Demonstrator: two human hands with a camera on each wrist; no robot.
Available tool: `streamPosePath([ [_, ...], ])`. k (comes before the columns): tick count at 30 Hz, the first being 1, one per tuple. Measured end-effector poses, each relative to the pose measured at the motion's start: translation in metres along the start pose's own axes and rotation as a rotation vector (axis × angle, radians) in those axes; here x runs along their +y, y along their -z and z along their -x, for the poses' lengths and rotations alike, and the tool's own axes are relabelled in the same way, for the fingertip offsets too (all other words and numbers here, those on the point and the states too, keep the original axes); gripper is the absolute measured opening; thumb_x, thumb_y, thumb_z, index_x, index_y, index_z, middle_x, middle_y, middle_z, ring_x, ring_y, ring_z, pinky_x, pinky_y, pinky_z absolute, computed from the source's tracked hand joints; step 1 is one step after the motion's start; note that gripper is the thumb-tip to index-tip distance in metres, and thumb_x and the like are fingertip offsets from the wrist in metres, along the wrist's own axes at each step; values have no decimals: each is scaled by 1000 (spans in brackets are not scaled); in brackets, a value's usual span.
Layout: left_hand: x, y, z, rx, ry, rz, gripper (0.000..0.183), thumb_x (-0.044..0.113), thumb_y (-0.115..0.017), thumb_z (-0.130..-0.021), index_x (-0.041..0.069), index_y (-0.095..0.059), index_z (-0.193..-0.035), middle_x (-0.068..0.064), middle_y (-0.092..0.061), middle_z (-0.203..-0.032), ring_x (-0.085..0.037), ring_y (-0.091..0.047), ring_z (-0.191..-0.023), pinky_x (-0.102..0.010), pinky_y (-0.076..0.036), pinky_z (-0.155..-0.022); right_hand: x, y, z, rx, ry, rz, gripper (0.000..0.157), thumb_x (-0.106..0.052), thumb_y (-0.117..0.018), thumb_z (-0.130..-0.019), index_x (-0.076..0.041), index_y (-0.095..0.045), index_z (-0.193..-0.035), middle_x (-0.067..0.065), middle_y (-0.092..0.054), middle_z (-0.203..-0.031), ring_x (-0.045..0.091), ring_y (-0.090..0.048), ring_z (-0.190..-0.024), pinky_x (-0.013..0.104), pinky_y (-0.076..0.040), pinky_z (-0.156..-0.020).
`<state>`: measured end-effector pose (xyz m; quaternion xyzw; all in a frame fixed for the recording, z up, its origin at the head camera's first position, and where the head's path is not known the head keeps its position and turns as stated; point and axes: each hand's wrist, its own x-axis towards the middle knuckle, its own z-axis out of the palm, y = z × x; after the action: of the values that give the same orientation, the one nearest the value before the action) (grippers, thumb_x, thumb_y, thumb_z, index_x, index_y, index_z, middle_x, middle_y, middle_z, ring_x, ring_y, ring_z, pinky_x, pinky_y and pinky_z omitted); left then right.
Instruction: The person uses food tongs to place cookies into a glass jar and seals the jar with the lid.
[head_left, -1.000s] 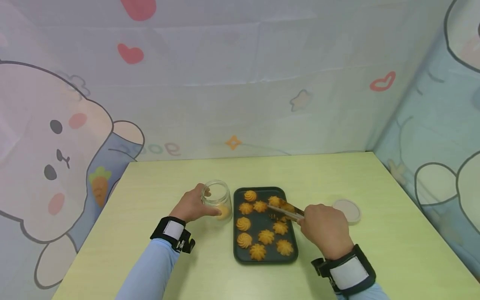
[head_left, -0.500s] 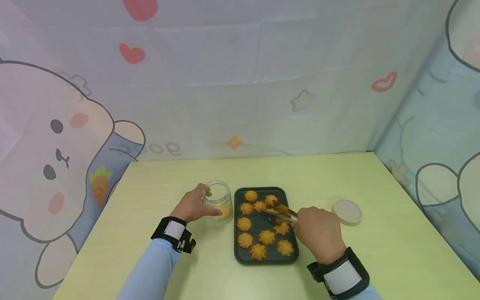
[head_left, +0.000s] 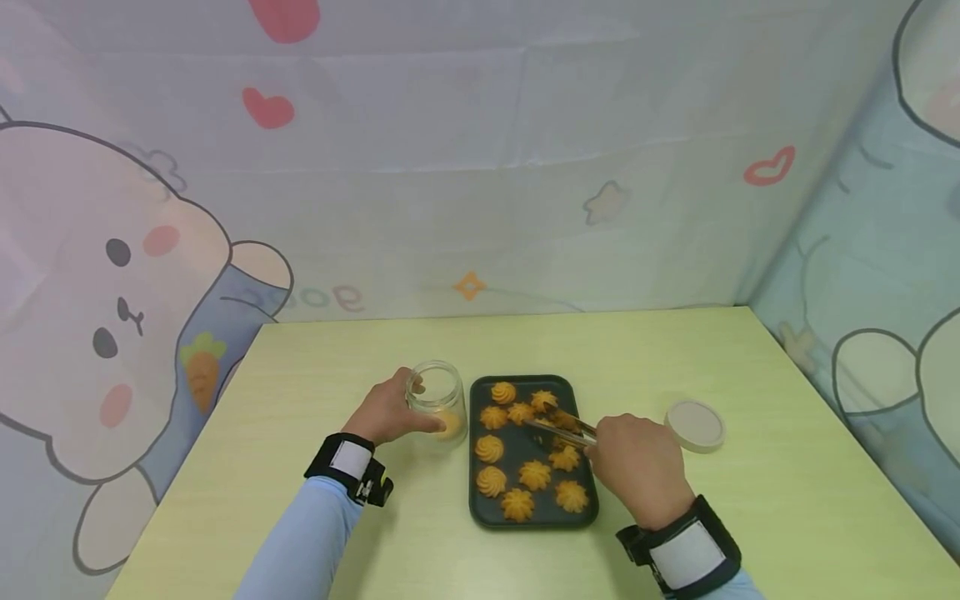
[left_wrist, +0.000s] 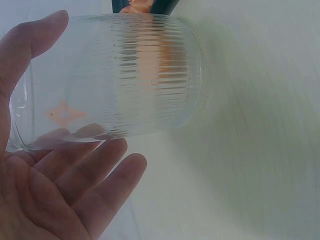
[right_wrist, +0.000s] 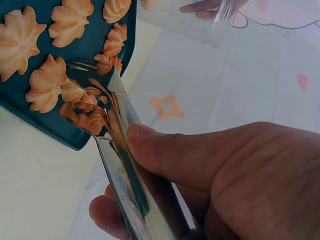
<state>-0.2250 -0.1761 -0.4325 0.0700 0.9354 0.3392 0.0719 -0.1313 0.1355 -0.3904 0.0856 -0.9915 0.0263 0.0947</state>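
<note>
My left hand (head_left: 390, 412) holds a clear glass jar (head_left: 441, 398) standing left of the tray, thumb and fingers around its side. A piped cookie (head_left: 451, 425) shows through the ribbed lower part of the jar (left_wrist: 90, 75). The jar's mouth is uncovered. My right hand (head_left: 637, 458) grips metal tongs (head_left: 566, 431), thumb on one arm and fingers under the other. Their shiny tips reach down among the swirled cookies at the right of the dark baking tray (head_left: 510, 454). In the right wrist view, the tongs (right_wrist: 155, 195) have cookies (right_wrist: 87, 120) at their tips; reflections blur which one lies between them.
A round white lid (head_left: 696, 423) lies on the pale yellow table (head_left: 390, 342) to the right of the tray. Several more cookies (head_left: 517, 504) sit spread over the tray. A printed cloth (head_left: 420, 208) with cartoon figures hangs behind the table.
My right hand has moved slightly left and down, bringing the tongs further over the tray. The upper right cookie has shifted a little left. My left hand and the jar stay put.
</note>
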Motion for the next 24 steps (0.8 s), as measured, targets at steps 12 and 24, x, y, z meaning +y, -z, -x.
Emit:
streamPosePath([
  [12,0,0,0,-1,5,-8,76,40,-84,-63,5,-51,-121,-17,-63,-115,-27,-57,-97,-44,-50,-81,7,2,0,-57,-5,-26,32,-27,-75,-75,-10,-59,-54,2,-50,-46,17,-44,-39,35,-37,-32],
  [24,0,-1,0,0,7,-4,76,39,-84,-63,4,-51,-121,-17,-63,-117,-27,-57,-98,-45,-50,-81,9,8,1,4,19,-18,38,-30,-78,-74,-11,-54,-51,0,-45,-42,15,-40,-36,32,-34,-30],
])
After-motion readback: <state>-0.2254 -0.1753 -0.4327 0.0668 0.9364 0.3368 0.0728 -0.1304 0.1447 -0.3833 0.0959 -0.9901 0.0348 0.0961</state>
